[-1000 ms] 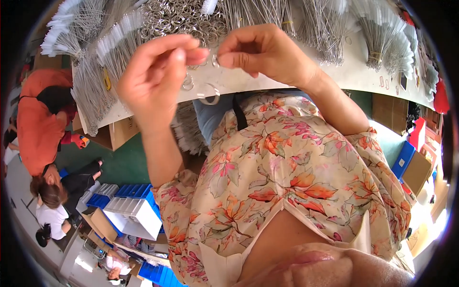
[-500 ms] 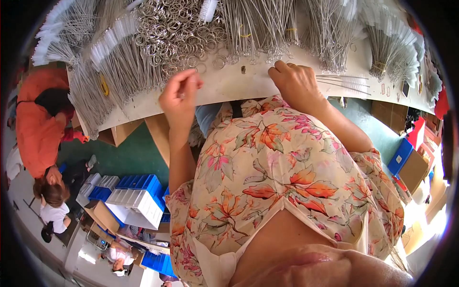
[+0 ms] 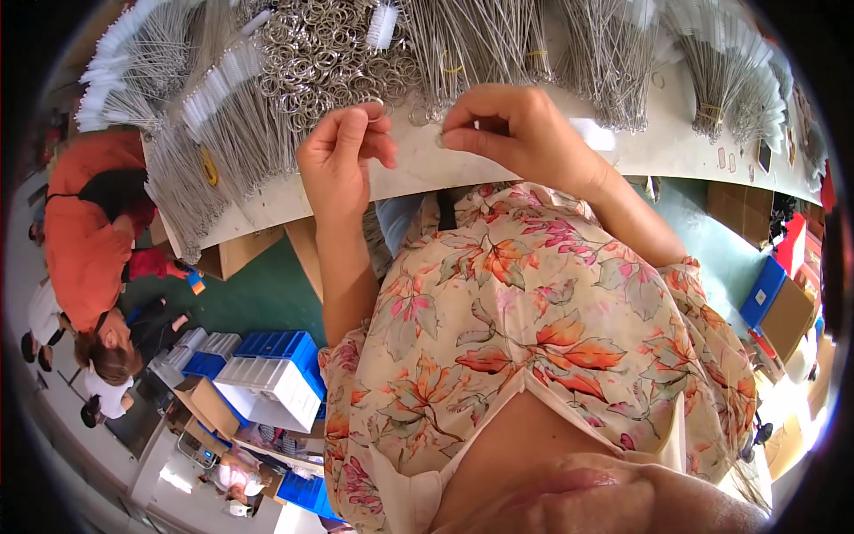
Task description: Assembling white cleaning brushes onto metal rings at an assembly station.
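My right hand (image 3: 525, 133) is pinched over the worktable (image 3: 418, 169). White bristles of thin wire brushes (image 3: 594, 133) stick out behind its wrist, and their stems run hidden under the hand. To its left my left hand (image 3: 342, 151) is raised, thumb against the curled forefinger. At that fingertip shows a shiny curved edge that looks like a metal ring (image 3: 377, 105). The two hands are apart, fingertips facing each other. Behind the left hand spreads a pile of metal split rings (image 3: 320, 53), with a white brush head (image 3: 382, 27) lying on top.
Bundles of wire brushes lie left (image 3: 249, 125) and right (image 3: 725, 84) of the rings, some tied with yellow bands. A person in orange (image 3: 89, 222) bends at the table's left end. Blue and white bins (image 3: 267, 392) stand on the floor, with cardboard boxes (image 3: 743, 214) at right.
My right hand has moved left and slightly up, and the brush heads behind it have shifted left too. My left hand has turned and moved slightly right, closer to it.
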Available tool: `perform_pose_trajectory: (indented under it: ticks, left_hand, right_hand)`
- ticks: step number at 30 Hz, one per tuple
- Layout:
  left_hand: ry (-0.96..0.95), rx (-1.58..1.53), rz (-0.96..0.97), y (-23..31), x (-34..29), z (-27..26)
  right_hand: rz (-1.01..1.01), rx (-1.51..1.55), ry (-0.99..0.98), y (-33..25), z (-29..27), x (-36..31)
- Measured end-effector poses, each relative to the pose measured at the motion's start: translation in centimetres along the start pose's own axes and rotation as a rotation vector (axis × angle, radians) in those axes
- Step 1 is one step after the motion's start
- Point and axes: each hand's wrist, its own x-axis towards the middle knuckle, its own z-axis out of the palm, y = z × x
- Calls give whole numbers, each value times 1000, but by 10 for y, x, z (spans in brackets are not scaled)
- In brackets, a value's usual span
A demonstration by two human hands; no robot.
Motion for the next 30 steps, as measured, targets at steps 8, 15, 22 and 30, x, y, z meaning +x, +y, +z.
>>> perform_pose_trajectory:
  ticks: [8,15,22,30]
  left_hand:
    - [51,-15,239,16,-19,32]
    - [220,357,431,19,-29,38]
    - [78,170,445,31,-34,39]
    - [-184,72,353,56,-39,18]
  right_hand:
    - [-51,330,10,-27,15,16]
    - [-325,240,117,-28,32,8]
    - [-561,-62,278,-24,34,8]
    - [-1023,-571,361,-29,26,15]
